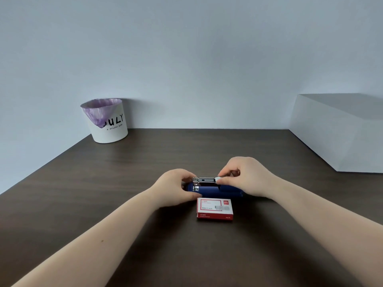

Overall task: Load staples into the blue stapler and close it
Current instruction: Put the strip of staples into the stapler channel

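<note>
Stapler, blue, lies open at lower centre of the frame on the table. Left hand curls around its left end; right hand pinches a staple strip at the metal channel (staple box just below).

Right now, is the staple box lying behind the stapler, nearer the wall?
No, the staple box lies in front of the stapler, nearer the person.

Matt dark wood-grain table
</note>
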Available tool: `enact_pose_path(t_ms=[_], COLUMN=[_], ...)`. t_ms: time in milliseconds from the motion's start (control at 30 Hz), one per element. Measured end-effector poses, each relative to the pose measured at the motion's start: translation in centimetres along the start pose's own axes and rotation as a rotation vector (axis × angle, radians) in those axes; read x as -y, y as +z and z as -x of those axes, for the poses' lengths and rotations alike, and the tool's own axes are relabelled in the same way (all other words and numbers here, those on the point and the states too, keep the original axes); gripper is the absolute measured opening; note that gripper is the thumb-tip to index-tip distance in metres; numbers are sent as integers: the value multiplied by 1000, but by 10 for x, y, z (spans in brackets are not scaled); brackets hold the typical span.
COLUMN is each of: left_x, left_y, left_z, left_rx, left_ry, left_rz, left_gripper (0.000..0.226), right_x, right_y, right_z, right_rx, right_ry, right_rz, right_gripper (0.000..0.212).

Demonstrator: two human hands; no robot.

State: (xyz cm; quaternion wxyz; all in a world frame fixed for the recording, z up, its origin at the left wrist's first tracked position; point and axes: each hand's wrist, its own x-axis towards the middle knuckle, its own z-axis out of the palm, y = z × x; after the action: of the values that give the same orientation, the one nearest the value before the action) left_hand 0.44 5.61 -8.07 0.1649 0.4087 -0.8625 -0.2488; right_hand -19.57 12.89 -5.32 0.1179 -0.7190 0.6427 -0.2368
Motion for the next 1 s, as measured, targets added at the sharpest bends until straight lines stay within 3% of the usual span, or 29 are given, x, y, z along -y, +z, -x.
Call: enact_pose_path(t_ms=[133,700,800,867,1000], left_x=[2,8,9,10,12], left_y=[0,1,2,2,1], left_z=[-5,-7,-7,-7,-8], left_rx=[9,13,3,-3,5], left_ry=[-2,43,51,52,51], left_rz=[-16,-65,-78,-75,-67], left_gripper=[33,34,34,34,35], right_x=[-2,1,-5,-11,-20], right_y=[4,11,4,0,5], right_z=[-1,-4,4,10,15], right_rx=[-68,-6,-106,-163,-105], right_ry=[-22,34,39,17,-104], right_rz=[-30,-46,-98,-52,129], right_gripper=[11,24,19,7,14])
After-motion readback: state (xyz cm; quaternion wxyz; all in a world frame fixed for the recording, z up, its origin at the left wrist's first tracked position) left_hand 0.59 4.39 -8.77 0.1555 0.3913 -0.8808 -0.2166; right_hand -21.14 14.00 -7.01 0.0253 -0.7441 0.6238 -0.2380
